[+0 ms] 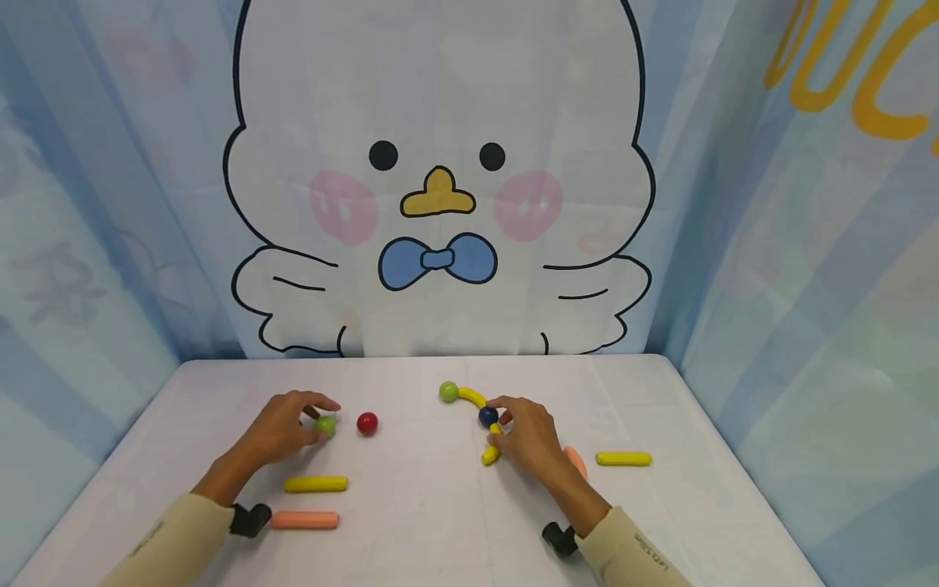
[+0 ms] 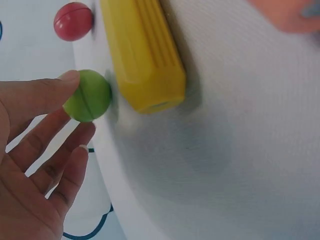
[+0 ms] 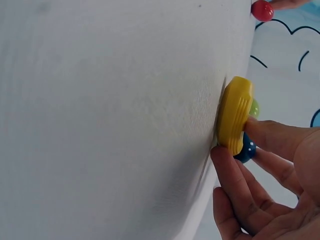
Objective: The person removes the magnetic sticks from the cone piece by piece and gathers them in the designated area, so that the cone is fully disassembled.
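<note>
Now, left hand (image 1: pixel 282 425) pinching green ball (image 1: pixel 327 425), right hand (image 1: pixel 531 436) pinching yellow stick (image 3: pixel 233 115).

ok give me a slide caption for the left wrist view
Left hand pinches a green ball near a yellow stick and a red ball on a white tabletop.

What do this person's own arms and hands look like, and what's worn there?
The left hand and right hand show no gloves or rings. The left sleeve and right sleeve are beige, the right one with small dark lettering. A small black device juts out by each cuff.
</note>
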A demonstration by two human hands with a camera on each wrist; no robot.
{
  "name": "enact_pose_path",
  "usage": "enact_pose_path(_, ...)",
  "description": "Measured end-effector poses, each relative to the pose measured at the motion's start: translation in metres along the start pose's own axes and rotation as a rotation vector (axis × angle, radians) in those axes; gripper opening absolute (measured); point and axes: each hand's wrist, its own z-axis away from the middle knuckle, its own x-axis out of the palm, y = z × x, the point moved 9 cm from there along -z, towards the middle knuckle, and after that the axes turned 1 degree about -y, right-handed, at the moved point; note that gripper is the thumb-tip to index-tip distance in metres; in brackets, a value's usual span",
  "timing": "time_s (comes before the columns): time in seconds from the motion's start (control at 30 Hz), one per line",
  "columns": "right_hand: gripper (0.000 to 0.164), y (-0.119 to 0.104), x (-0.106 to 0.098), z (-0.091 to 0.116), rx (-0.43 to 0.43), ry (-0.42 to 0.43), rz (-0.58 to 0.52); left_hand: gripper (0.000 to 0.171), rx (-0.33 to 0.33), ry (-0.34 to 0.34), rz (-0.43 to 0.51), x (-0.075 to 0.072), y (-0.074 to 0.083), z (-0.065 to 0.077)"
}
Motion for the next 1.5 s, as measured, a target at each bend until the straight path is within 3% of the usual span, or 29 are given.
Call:
enact_pose_path(0.23, 0.052, -0.003, 0.003, 0.000, -0.009, -0.009, -0.021, 0.043, 0.094, 0.088, -0.055, -0.008, 0.024, 0.004)
enact_pose_path(0.57, 0.054, 0.000, 0.005, -0.001, 0.012, -0.004, -0.070, 0.045, 0.208, 0.134, -0.082, -0.005, 0.092, 0.005)
enact_pose_path(0.77, 0.058, 0.002, 0.003, 0.001, 0.038, 0.008, -0.090, 0.044, 0.265, 0.118, -0.080, 0.014, 0.128, -0.003)
enact_pose_path(0.93, 0.055, 0.003, 0.001, 0.004, 0.054, 0.020, -0.102, 0.043, 0.283, 0.073, -0.018, 0.036, 0.149, -0.014)
enact_pose_path(1.27, 0.037, 0.003, 0.002, 0.005, 0.038, 0.029, -0.099, 0.038, 0.316, -0.012, 0.173, 0.079, 0.165, -0.040)
enact_pose_path(1.5, 0.032, 0.004, 0.001, 0.004, 0.026, 0.043, -0.072, 0.037, 0.363, -0.023, 0.230, 0.101, 0.176, -0.057)
